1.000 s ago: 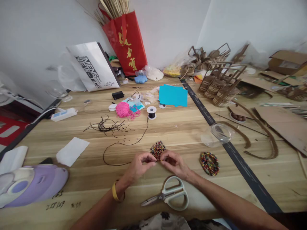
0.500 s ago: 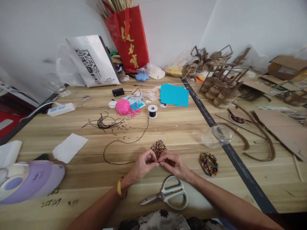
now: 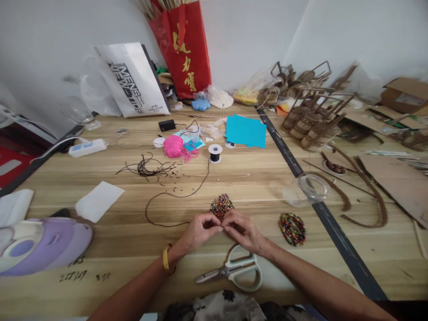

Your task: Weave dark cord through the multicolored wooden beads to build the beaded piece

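Observation:
My left hand [image 3: 202,228] and my right hand [image 3: 243,229] meet fingertip to fingertip, each closed in a pinch. Between and just beyond them lies a clump of multicoloured beads [image 3: 222,205], partly covered by my fingers. A thin black cord [image 3: 157,196] curves from a white spool [image 3: 215,154] round to my left hand; its end is hidden at my fingertips. Below my hands, scissors with pale green handles [image 3: 245,269] rest on the wooden table, blades pointing left. Right of my right hand sits a coiled string of similar beads [image 3: 293,229].
Cut black cords [image 3: 147,167] and pink yarn [image 3: 174,147] lie beyond my hands, near blue sheets [image 3: 246,131]. A purple-and-white device [image 3: 50,245] and paper [image 3: 99,201] are at left. At right stand a clear round container [image 3: 310,189] and small woven baskets [image 3: 310,129].
The view has shifted slightly, so the table's contents appear a little to the right. My hands stay pinched together at nearly the same spot by the beads.

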The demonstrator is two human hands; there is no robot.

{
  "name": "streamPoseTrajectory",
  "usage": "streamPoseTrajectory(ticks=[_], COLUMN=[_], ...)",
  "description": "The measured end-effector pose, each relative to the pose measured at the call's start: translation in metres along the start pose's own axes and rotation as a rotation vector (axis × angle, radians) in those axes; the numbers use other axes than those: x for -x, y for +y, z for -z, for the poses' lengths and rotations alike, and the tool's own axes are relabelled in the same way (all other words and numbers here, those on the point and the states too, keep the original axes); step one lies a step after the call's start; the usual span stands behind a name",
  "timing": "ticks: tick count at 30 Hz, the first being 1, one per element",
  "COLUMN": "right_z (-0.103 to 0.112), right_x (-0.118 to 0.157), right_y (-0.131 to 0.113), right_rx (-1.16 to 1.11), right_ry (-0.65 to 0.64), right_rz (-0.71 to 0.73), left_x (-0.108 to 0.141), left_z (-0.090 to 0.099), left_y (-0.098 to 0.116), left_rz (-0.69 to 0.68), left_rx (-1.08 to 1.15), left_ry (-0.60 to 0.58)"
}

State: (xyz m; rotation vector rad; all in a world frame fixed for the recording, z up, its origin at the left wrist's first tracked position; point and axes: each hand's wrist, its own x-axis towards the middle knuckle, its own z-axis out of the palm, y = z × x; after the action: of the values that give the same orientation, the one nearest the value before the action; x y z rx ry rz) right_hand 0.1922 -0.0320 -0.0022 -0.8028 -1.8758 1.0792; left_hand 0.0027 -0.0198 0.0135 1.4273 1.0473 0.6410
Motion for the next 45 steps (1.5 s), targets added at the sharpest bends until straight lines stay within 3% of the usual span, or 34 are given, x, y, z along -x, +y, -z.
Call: streamPoseTrajectory(ticks=[7, 16, 29, 45], right_z=[-0.005, -0.002, -0.003, -0.004], right_x=[0.004, 0.001, 0.003, 0.002], right_y=[0.008, 0.006, 0.015, 0.01], right_rx=[-0.241, -0.25, -0.481, -0.487], right_ry=[0.126, 0.123, 0.152, 0.123], right_rz=[-0.211, -0.17, -0.335, -0.271], left_x=[0.001, 0.002, 0.002, 0.004], left_z=[0.0, 0.001, 0.001, 0.0], left_y=[0.001, 0.001, -0.002, 0.002], left_rz=[-0.044, -0.029, -0.059, -0.075], left_rx=[0.016, 0.024, 0.015, -0.009], left_ry=[0.018, 0.018, 0.02, 0.016])
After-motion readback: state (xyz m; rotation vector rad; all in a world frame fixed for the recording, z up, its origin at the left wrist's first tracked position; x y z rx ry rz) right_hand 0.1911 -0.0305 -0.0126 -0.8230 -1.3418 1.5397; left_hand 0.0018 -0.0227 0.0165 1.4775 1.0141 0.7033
